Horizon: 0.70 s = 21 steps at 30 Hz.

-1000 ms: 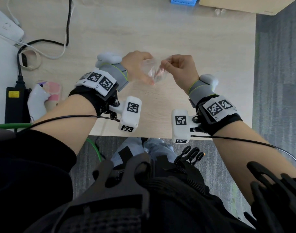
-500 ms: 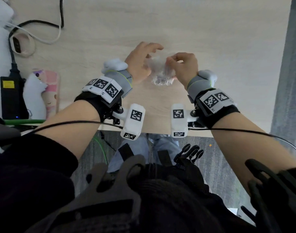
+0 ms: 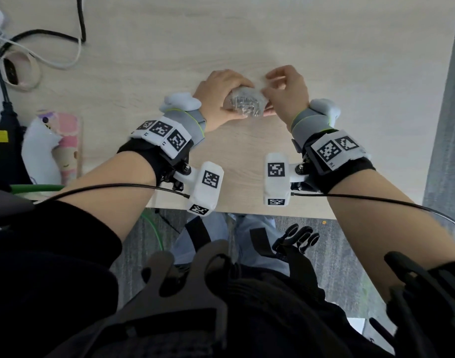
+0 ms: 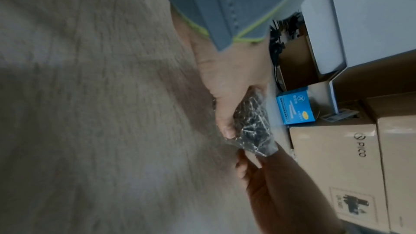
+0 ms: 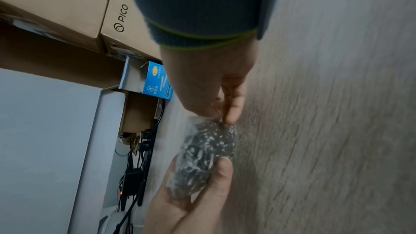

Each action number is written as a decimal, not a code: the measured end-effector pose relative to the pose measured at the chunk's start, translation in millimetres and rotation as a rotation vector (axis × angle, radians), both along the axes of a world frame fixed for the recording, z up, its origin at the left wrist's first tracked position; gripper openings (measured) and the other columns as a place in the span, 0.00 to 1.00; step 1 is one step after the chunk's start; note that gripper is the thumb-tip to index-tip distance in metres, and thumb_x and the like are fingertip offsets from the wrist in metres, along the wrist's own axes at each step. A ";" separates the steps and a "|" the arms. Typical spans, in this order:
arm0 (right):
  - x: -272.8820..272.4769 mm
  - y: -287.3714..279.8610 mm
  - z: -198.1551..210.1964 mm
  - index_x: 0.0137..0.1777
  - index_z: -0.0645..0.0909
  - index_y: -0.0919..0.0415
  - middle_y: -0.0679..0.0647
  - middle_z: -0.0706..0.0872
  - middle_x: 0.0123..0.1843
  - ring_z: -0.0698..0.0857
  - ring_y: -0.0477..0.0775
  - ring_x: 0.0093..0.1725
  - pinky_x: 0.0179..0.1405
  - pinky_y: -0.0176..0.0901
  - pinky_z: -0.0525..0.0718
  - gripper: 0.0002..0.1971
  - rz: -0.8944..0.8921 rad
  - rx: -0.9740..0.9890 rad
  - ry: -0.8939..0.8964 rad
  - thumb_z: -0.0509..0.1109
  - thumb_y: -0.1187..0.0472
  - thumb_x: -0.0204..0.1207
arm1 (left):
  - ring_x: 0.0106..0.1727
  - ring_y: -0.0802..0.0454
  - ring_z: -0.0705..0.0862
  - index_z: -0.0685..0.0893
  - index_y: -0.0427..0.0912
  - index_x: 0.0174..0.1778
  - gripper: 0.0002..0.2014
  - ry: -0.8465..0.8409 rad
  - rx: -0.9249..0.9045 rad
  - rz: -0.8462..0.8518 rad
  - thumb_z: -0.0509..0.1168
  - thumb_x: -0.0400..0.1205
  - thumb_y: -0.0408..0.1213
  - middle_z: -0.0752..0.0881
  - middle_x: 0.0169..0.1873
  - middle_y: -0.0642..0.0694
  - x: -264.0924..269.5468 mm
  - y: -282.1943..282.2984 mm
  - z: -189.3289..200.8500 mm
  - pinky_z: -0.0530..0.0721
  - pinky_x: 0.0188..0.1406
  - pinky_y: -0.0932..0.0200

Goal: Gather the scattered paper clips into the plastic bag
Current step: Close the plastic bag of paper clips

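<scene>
A clear plastic bag [image 3: 247, 103] stuffed with silver paper clips sits between both hands, low over the wooden table [image 3: 247, 34]. My left hand [image 3: 221, 91] cups the full belly of the bag [image 5: 202, 159] with curled fingers and thumb [image 4: 226, 127]. My right hand [image 3: 283, 91] pinches the crumpled top of the bag [image 4: 252, 125] between thumb and fingers [image 5: 231, 111]. The clips [image 5: 207, 149] show as a dense glinting mass through the plastic. No loose clips are visible on the table.
Cables, a tape roll [image 3: 17, 71], a black power brick [image 3: 2, 146] and a pink-and-white toy [image 3: 53, 148] lie at the table's left. A blue small box [image 4: 294, 108] and cardboard boxes [image 4: 337, 166] stand along the far edge. The table's near edge [image 3: 247, 213] is close to my wrists.
The bag has come down lower toward the table. My left hand, fingers spread half a second ago, now wraps the bag's full part; my right hand still pinches the top.
</scene>
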State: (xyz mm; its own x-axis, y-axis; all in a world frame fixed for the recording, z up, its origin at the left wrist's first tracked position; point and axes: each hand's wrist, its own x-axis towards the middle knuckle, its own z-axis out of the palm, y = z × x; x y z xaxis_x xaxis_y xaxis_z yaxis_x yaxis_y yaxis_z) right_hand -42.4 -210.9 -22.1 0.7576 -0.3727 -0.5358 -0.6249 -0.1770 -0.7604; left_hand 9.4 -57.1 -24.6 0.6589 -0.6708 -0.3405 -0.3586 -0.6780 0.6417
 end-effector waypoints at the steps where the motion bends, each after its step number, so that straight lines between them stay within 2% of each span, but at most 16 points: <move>1: -0.5 -2.8 0.7 0.54 0.78 0.60 0.51 0.78 0.49 0.83 0.49 0.28 0.22 0.37 0.85 0.14 0.003 -0.007 -0.024 0.63 0.75 0.73 | 0.67 0.41 0.71 0.80 0.46 0.63 0.27 0.016 -0.001 0.024 0.74 0.67 0.48 0.78 0.63 0.43 2.2 -2.1 1.5 0.69 0.68 0.51; 3: -2.9 -5.5 2.3 0.52 0.82 0.60 0.51 0.79 0.53 0.81 0.46 0.27 0.21 0.35 0.80 0.16 0.050 -0.043 -0.044 0.61 0.77 0.71 | 0.69 0.41 0.67 0.79 0.45 0.64 0.31 0.024 0.038 0.074 0.71 0.66 0.54 0.76 0.64 0.43 4.8 -4.2 7.9 0.67 0.68 0.53; 5: -6.8 -9.1 6.4 0.47 0.83 0.61 0.52 0.82 0.44 0.80 0.47 0.27 0.22 0.36 0.77 0.15 0.112 -0.015 -0.030 0.60 0.77 0.71 | 0.72 0.42 0.65 0.77 0.45 0.65 0.35 0.063 0.068 0.127 0.63 0.64 0.58 0.76 0.63 0.43 6.5 -8.5 14.4 0.66 0.71 0.51; 7: -10.5 -12.2 11.0 0.38 0.81 0.58 0.49 0.82 0.36 0.80 0.46 0.26 0.24 0.36 0.76 0.12 0.184 0.023 -0.013 0.62 0.74 0.72 | 0.69 0.39 0.70 0.79 0.48 0.61 0.33 0.160 0.066 0.141 0.62 0.64 0.62 0.79 0.52 0.44 10.4 -10.7 15.6 0.68 0.70 0.51; 8: -12.3 -13.8 12.1 0.39 0.82 0.56 0.47 0.83 0.36 0.81 0.46 0.27 0.24 0.36 0.76 0.10 0.209 0.029 -0.001 0.64 0.71 0.72 | 0.62 0.38 0.75 0.81 0.50 0.57 0.29 0.218 0.032 0.137 0.63 0.66 0.64 0.80 0.44 0.48 12.9 -11.5 14.6 0.71 0.67 0.52; 9: -14.2 -14.5 13.0 0.45 0.83 0.57 0.46 0.84 0.40 0.82 0.45 0.27 0.24 0.35 0.76 0.07 0.226 0.033 0.014 0.67 0.68 0.72 | 0.53 0.42 0.79 0.82 0.51 0.54 0.23 0.284 -0.002 0.137 0.64 0.70 0.62 0.80 0.37 0.51 14.2 -11.6 14.7 0.74 0.61 0.54; 11: -17.0 -15.8 12.6 0.61 0.81 0.62 0.48 0.83 0.52 0.83 0.44 0.30 0.26 0.34 0.76 0.17 0.233 0.025 0.052 0.71 0.62 0.72 | 0.38 0.51 0.77 0.82 0.50 0.45 0.12 0.401 -0.050 0.193 0.67 0.75 0.54 0.80 0.32 0.49 14.5 -13.6 17.6 0.75 0.47 0.58; 12: -18.8 -15.8 12.7 0.65 0.79 0.62 0.48 0.81 0.56 0.83 0.44 0.31 0.28 0.34 0.76 0.22 0.230 0.021 0.069 0.73 0.59 0.71 | 0.33 0.53 0.77 0.80 0.50 0.39 0.10 0.414 -0.049 0.219 0.66 0.76 0.52 0.79 0.31 0.47 15.7 -14.1 16.6 0.75 0.42 0.59; 14: -22.1 -14.7 13.8 0.63 0.79 0.60 0.47 0.81 0.56 0.82 0.45 0.30 0.30 0.34 0.75 0.21 0.221 0.028 0.078 0.75 0.55 0.71 | 0.25 0.57 0.78 0.73 0.48 0.32 0.15 0.394 -0.014 0.251 0.64 0.80 0.51 0.78 0.26 0.48 16.2 -13.9 16.6 0.76 0.30 0.66; 16: -24.3 -14.8 15.0 0.55 0.82 0.58 0.47 0.85 0.49 0.80 0.45 0.26 0.26 0.32 0.74 0.14 0.226 0.052 0.072 0.74 0.55 0.72 | 0.25 0.55 0.78 0.70 0.47 0.29 0.18 0.375 0.020 0.281 0.63 0.80 0.52 0.77 0.24 0.48 15.9 -13.9 13.9 0.75 0.25 0.66; 18: -24.6 -14.2 15.3 0.50 0.82 0.56 0.49 0.88 0.43 0.78 0.44 0.21 0.19 0.30 0.73 0.08 0.242 0.050 0.084 0.73 0.56 0.74 | 0.27 0.55 0.77 0.70 0.46 0.32 0.17 0.348 0.054 0.291 0.64 0.79 0.53 0.77 0.26 0.51 15.7 -13.1 9.9 0.77 0.29 0.62; 19: -25.0 -14.4 14.1 0.50 0.82 0.56 0.50 0.89 0.42 0.77 0.43 0.20 0.18 0.30 0.73 0.07 0.245 0.043 0.096 0.72 0.57 0.75 | 0.28 0.57 0.76 0.71 0.46 0.36 0.16 0.311 0.094 0.280 0.64 0.79 0.54 0.76 0.29 0.53 14.4 -12.7 10.3 0.77 0.31 0.61; 21: -26.4 -14.3 12.2 0.51 0.81 0.56 0.52 0.90 0.41 0.77 0.41 0.17 0.17 0.31 0.74 0.07 0.243 0.044 0.118 0.71 0.58 0.75 | 0.29 0.62 0.75 0.72 0.45 0.50 0.17 0.258 0.149 0.273 0.63 0.79 0.55 0.75 0.34 0.56 10.9 -10.9 12.4 0.77 0.22 0.71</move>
